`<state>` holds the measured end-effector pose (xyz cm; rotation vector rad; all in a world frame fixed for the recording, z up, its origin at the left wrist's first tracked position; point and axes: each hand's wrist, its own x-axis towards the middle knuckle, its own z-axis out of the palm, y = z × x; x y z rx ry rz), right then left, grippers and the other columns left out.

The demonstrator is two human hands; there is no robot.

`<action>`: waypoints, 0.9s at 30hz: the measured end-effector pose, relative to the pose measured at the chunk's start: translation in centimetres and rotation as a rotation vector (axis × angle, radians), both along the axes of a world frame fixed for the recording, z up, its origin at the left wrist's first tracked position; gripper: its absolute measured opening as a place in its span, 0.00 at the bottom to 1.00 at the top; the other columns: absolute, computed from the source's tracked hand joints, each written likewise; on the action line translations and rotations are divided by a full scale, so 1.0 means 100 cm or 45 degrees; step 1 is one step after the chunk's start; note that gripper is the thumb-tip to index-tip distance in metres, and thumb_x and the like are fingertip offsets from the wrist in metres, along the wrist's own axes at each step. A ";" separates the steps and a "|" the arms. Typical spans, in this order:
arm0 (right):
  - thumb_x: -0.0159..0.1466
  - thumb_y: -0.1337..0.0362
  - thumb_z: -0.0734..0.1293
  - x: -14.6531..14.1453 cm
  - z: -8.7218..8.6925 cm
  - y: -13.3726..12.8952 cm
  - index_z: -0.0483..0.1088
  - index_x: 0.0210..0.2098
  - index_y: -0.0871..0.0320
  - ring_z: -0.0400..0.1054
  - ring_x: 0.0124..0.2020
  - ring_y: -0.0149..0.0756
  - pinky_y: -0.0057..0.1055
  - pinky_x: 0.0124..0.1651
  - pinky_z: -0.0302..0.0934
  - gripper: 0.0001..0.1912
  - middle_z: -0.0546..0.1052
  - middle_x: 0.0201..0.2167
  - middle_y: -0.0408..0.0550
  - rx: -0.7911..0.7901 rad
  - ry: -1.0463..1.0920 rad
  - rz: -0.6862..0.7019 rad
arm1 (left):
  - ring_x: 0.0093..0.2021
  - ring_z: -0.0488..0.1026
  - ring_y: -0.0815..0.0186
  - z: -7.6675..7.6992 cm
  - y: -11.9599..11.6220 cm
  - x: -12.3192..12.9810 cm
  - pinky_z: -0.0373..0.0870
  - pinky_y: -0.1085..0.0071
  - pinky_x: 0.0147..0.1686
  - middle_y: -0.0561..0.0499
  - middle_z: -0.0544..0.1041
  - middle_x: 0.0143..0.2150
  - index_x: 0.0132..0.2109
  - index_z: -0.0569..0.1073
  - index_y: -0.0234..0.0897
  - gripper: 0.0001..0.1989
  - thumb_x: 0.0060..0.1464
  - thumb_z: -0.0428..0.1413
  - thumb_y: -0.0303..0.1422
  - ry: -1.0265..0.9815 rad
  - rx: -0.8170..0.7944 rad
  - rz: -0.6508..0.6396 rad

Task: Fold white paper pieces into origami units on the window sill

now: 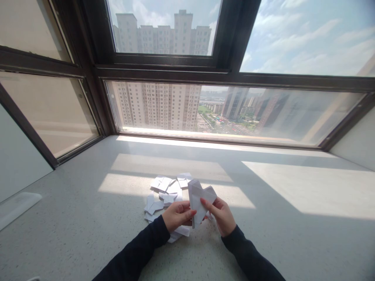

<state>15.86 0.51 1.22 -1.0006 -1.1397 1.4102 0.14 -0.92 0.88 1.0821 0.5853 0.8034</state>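
Between my two hands is a folded white paper piece [197, 197], held up above the sill with angular flaps at its top. My left hand [177, 214] pinches its left edge, thumb in front and fingers behind. On the other side my right hand [220, 214] grips it, the thumb pressed on the front face. Several more folded white papers [162, 183] lie in a loose ring just beyond and left of my hands. Part of that ring is hidden behind my hands and the held piece.
The pale speckled sill [278, 242] spreads around my hands, striped with sunlight and shadow. A dark window frame [164, 74] rises beyond it, with tall buildings outside. At the left edge lies a white, flat, elongated object [20, 208].
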 end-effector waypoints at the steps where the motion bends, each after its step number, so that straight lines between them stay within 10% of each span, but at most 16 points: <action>1: 0.43 0.56 0.70 0.000 0.000 0.000 0.68 0.25 0.62 0.62 0.19 0.30 0.28 0.22 0.56 0.16 0.72 0.19 0.43 -0.012 0.048 -0.010 | 0.36 0.72 0.61 0.001 0.000 0.000 0.65 0.68 0.36 0.43 0.75 0.36 0.45 0.68 0.31 0.22 0.42 0.56 0.39 -0.022 -0.027 -0.015; 20: 0.43 0.57 0.70 -0.004 -0.007 -0.003 0.69 0.26 0.62 0.59 0.16 0.27 0.25 0.18 0.52 0.16 0.69 0.17 0.42 -0.135 0.234 -0.051 | 0.28 0.71 0.70 -0.001 -0.006 0.002 0.64 0.75 0.30 0.44 0.75 0.31 0.36 0.72 0.27 0.17 0.40 0.59 0.36 -0.112 -0.211 -0.161; 27: 0.46 0.56 0.68 0.005 -0.006 -0.001 0.69 0.25 0.60 0.61 0.18 0.30 0.27 0.20 0.55 0.13 0.71 0.18 0.43 0.194 -0.091 -0.243 | 0.39 0.70 0.61 0.005 -0.003 0.004 0.64 0.66 0.40 0.42 0.74 0.39 0.41 0.71 0.31 0.18 0.44 0.55 0.38 0.173 0.224 0.088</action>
